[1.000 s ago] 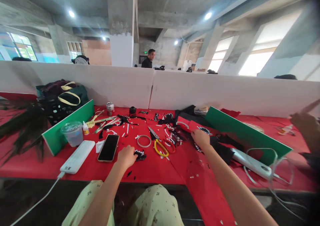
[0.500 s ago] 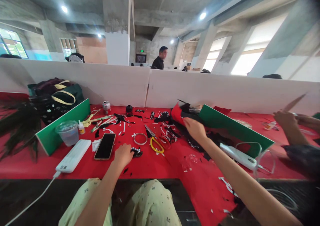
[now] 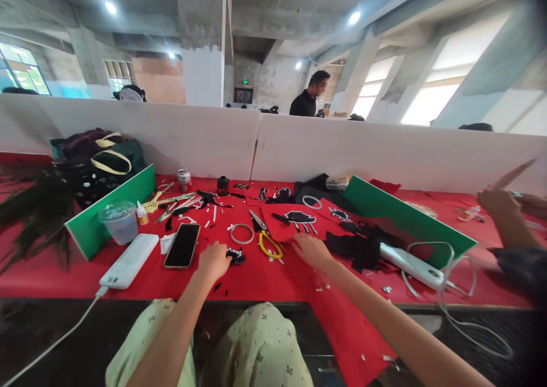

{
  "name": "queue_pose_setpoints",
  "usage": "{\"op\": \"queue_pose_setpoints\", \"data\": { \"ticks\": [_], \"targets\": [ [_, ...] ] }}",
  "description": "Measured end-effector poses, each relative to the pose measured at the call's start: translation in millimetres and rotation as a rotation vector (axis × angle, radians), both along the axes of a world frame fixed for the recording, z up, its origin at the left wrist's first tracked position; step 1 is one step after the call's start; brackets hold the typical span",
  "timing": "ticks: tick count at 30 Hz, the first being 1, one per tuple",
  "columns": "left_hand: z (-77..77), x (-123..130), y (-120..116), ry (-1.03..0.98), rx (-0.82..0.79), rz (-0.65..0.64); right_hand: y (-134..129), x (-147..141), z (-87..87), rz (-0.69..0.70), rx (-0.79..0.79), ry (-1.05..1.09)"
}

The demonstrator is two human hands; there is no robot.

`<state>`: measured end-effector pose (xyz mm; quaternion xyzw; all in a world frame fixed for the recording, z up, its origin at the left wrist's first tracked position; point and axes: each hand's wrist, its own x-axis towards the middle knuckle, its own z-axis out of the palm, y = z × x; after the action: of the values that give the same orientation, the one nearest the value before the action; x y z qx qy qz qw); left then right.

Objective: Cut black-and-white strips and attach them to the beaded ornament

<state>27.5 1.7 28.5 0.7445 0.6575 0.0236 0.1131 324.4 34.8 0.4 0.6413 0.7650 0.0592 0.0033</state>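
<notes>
My left hand (image 3: 215, 260) rests on the red table with its fingers closed at a small black piece with pearly beads (image 3: 236, 255), which sticks out past the fingertips. Bent fingers of my right hand (image 3: 314, 251) are at the near edge of a red sheet (image 3: 277, 216) lying flat. On that sheet are a black shape with a white beaded outline (image 3: 300, 218) and a smaller similar one (image 3: 339, 214). Between the hands lie yellow-handled scissors (image 3: 270, 244) and a pale ring (image 3: 242, 233). A second ring (image 3: 311, 202) lies farther back.
On the left are a phone (image 3: 182, 245), a white power bank (image 3: 129, 260), a plastic cup (image 3: 119, 221) and a small glue bottle (image 3: 142, 212). Green dividers (image 3: 410, 221) flank the space. Black fabric (image 3: 356, 249) and scraps lie right. A co-worker's hand (image 3: 496, 202) shows far right.
My right hand has come down and nearer, and the raised red sheet now lies flat, showing the beaded shapes. My left hand has stayed at the beaded piece.
</notes>
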Motion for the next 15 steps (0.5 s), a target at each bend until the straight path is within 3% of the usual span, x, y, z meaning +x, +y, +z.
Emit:
{"op": "queue_pose_setpoints", "data": {
  "ticks": [9,15],
  "targets": [
    [3.8,2.5,-3.4,0.02,-0.003,0.008,24.5,5.7,-4.2,-0.14,0.09,0.2],
    [1.7,2.3,-3.3,0.018,0.014,0.001,60.8,15.3,-16.6,-0.062,-0.078,0.216]
  ]
}}
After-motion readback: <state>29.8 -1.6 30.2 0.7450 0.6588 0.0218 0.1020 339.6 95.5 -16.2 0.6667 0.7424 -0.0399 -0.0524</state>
